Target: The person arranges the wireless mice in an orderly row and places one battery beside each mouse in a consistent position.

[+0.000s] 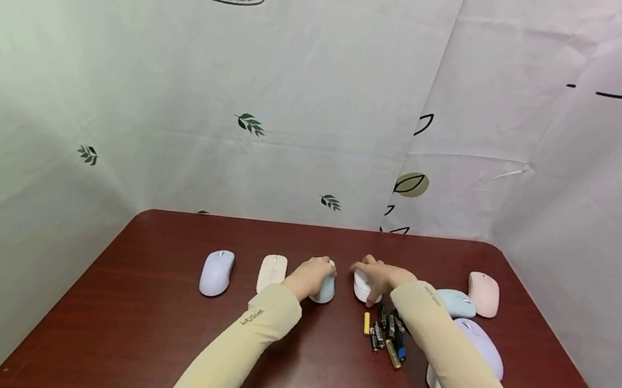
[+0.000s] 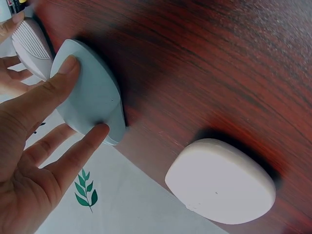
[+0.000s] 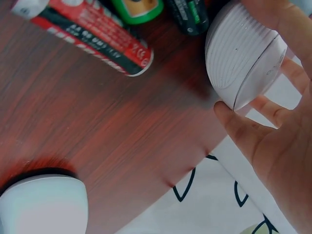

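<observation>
Left of centre on the table, my left hand [image 1: 309, 276] holds a light blue computer mouse [image 1: 325, 291]. In the left wrist view the thumb lies on top of that mouse [image 2: 92, 92] and a fingertip touches its side. My right hand [image 1: 385, 275] grips a white mouse [image 1: 361, 285] just to the right. Its ribbed side [image 3: 236, 51] shows in the right wrist view, with thumb and fingers at its edges. Close below the right hand lies a loose group of batteries [image 1: 391, 327], among them a yellow one [image 1: 367, 324].
To the left sit a lavender mouse [image 1: 216, 273] and a cream mouse [image 1: 272, 271]. Beyond the right sleeve are another light blue mouse [image 1: 456, 303], a pink mouse [image 1: 483, 294], a purple mouse [image 1: 483, 348] and a partly covered white mouse [image 1: 436, 385]. A patterned curtain [image 1: 312, 90] hangs behind the table [image 1: 144, 316].
</observation>
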The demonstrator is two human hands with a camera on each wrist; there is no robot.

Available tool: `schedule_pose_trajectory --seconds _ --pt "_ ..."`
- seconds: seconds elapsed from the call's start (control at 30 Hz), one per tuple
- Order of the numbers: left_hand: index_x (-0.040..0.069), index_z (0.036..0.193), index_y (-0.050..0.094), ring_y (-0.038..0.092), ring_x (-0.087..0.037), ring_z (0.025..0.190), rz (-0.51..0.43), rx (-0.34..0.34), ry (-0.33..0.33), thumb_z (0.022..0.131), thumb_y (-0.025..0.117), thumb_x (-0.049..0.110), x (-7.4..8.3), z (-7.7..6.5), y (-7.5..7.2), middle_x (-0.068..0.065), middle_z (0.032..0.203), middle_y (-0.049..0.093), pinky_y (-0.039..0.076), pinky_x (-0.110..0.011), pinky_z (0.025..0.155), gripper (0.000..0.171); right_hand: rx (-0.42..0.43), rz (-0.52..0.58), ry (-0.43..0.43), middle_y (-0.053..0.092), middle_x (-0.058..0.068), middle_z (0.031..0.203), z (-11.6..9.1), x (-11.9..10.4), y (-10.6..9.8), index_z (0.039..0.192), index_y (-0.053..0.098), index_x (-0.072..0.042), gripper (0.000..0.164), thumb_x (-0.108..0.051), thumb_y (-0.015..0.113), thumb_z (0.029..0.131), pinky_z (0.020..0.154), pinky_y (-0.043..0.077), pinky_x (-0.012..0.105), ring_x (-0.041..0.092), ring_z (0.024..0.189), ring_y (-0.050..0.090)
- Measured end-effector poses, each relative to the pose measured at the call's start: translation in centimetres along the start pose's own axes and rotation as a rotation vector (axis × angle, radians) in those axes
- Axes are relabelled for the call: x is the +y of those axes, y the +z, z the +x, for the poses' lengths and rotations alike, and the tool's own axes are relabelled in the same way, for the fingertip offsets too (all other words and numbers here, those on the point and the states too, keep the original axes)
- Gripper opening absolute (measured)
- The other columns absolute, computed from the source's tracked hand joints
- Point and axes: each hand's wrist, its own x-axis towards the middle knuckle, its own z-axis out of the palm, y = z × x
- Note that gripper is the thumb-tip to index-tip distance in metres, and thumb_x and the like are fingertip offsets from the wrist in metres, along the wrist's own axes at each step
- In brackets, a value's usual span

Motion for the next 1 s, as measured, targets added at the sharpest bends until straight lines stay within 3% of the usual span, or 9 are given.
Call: schedule_pose_trajectory --seconds 0.57,0.83,1.0 --pt "0.015 0.113 0.067 0.059 -0.028 0.103 0.012 0.024 -0.004 0.065 0.085 0.006 0.0 -0.2 0.1 -0.008 0.116 0.058 0.052 -0.032 0.08 0.052 -0.026 0.007 0.036 0.038 0.015 0.132 -0.2 0.0 0.1 0.139 0.042 -0.015 0.079 -0.016 0.082 0.071 0.083 0.045 0.045 0.032 0.114 0.045" --pt "0.015 0.122 0.062 0.055 -0.035 0.113 -0.144 0.027 -0.027 0.066 0.083 0.004 -0.5 -0.6 -0.2 -0.016 0.139 0.042 0.051 -0.04 0.084 0.062 -0.055 0.065 0.04 0.024 0.025 0.148 -0.5 -0.1 -0.1 0.145 0.034 -0.013 0.078 -0.026 0.075 0.08 0.096 0.039 0.056 0.046 0.131 0.034" --pt "0.015 0.123 0.061 0.053 -0.034 0.116 -0.156 0.075 -0.029 0.069 0.082 0.01 -1.2 -0.8 -0.7 -0.013 0.136 0.047 0.05 -0.043 0.087 0.058 -0.027 0.087 0.034 0.023 0.026 0.15 -0.9 0.1 -0.6 0.146 0.032 -0.011 0.077 -0.035 0.07 0.083 0.1 0.035 0.061 0.048 0.134 0.03"
